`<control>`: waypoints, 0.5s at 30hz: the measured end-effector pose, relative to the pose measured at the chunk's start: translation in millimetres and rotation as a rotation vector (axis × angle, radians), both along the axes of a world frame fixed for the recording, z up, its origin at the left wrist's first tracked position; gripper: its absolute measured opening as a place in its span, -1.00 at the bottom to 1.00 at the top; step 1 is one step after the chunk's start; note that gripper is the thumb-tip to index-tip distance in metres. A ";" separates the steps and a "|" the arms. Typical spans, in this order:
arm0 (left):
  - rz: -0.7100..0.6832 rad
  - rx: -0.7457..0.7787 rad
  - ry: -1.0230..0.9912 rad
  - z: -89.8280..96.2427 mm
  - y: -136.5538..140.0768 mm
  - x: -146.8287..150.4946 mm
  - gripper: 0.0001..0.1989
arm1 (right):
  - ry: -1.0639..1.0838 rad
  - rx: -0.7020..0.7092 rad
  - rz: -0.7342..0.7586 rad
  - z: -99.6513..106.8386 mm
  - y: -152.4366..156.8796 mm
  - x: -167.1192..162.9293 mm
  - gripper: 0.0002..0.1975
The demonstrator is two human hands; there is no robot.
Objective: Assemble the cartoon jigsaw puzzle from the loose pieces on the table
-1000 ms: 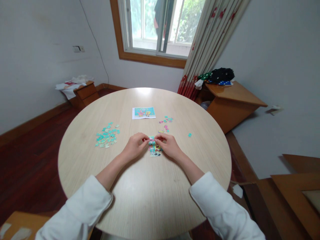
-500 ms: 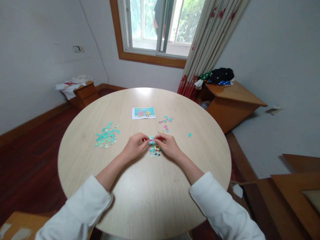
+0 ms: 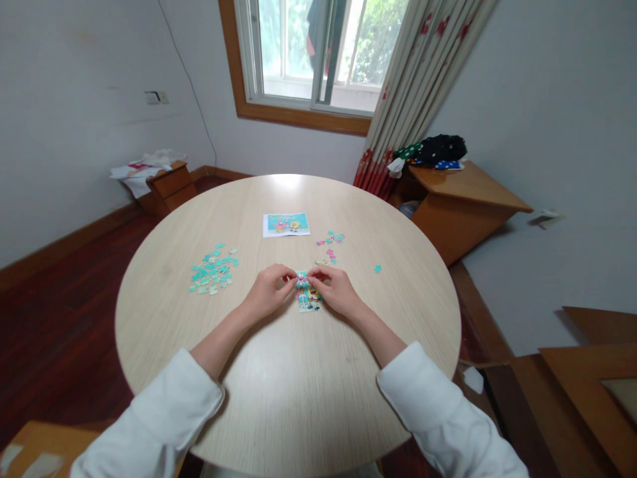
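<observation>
Close in front of me, a small joined section of jigsaw puzzle (image 3: 305,302) with cartoon figures lies on the round table (image 3: 293,398). My left hand (image 3: 270,291) is closed in a pinch at its upper left edge. Opposite it, my right hand (image 3: 337,291) pinches the upper right side and covers part of the section. Between the fingertips are pink and teal puzzle pieces (image 3: 301,281); where one piece ends and another begins is too small to tell. Just beyond my right hand lie a few pink puzzle pieces (image 3: 331,254) and yellow ones, partly behind the fingers.
A heap of teal puzzle pieces (image 3: 213,271) lies to the left. Farther back is a printed reference picture (image 3: 287,224), with a cluster of mixed pieces (image 3: 332,238) right of it. One teal piece (image 3: 377,269) sits alone at the right. A wooden cabinet (image 3: 462,192) stands beyond the table.
</observation>
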State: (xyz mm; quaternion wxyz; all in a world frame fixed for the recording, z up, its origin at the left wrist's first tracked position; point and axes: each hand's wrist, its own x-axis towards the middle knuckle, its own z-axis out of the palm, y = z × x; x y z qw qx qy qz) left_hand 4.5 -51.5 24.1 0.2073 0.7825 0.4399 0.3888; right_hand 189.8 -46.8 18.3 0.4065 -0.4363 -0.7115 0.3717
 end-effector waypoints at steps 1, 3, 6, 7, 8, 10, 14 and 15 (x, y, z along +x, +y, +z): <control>0.000 0.000 0.000 0.2 0.0 0.0 -0.87 | 0.002 -0.002 0.000 -0.1 -0.1 -0.1 -0.87; -0.002 -0.002 0.002 0.3 0.0 0.0 -0.87 | 0.002 -0.006 -0.001 -0.3 -0.2 -0.1 -0.87; 0.001 -0.001 0.002 0.0 0.1 -0.1 -0.88 | 0.002 -0.007 -0.004 -0.2 0.0 -0.1 -0.87; 0.003 0.000 0.001 -0.2 0.1 -0.1 -0.88 | 0.004 -0.006 -0.004 -0.3 0.1 -0.1 -0.87; 0.004 0.001 -0.001 -0.4 0.0 -0.1 -0.88 | 0.005 -0.005 -0.006 -0.3 0.2 -0.1 -0.88; 0.003 0.002 -0.004 -0.5 0.0 -0.2 -0.88 | 0.007 -0.005 -0.010 -0.6 0.5 -0.2 -0.88; -0.005 0.009 -0.009 -0.1 0.0 -0.6 -0.88 | 0.006 -0.005 -0.012 -0.6 0.5 -0.3 -0.88; -0.005 0.009 -0.009 -0.2 0.1 -0.7 -0.88 | 0.004 -0.003 -0.010 -0.4 0.3 -0.3 -0.88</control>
